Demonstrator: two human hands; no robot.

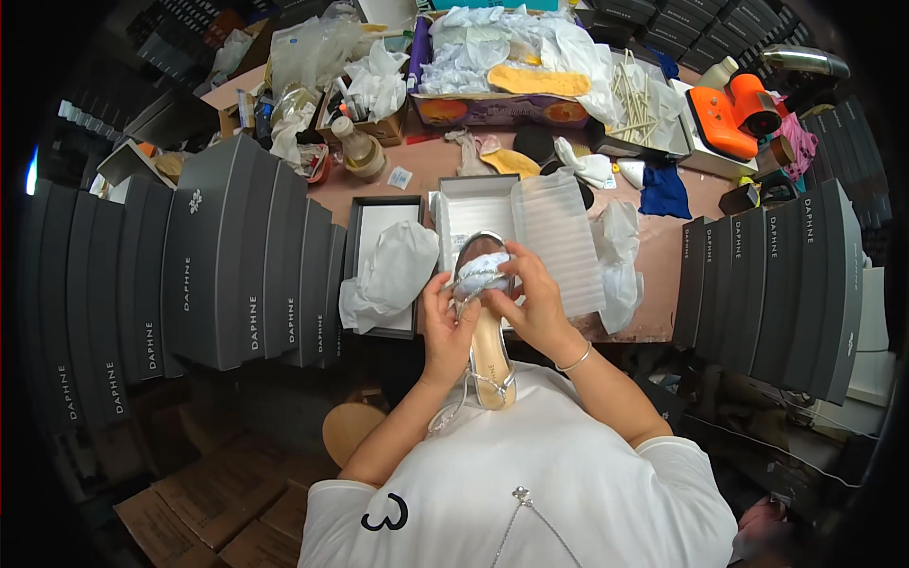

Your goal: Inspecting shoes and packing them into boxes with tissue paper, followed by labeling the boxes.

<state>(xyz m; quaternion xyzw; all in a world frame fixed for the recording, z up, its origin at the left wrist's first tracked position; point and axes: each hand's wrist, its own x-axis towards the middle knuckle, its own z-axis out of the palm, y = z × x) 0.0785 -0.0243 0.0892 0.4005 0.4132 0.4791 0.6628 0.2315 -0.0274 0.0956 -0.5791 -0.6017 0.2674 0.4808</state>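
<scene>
Silver sandal [489,355], toe stuffed with white tissue [480,265]: your left hand [445,327] and right hand [535,301] both grasp it above the open grey box [473,204] at the surface's near edge.

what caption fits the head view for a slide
Both hands, left hand and right hand, hold a silver sandal above an open shoebox.

You have a silver sandal [490,350] with a beige insole, white tissue [481,265] in its toe, dark grey boxes [241,256], an orange tool [734,112], and a reddish-brown worktop [653,256].
</scene>
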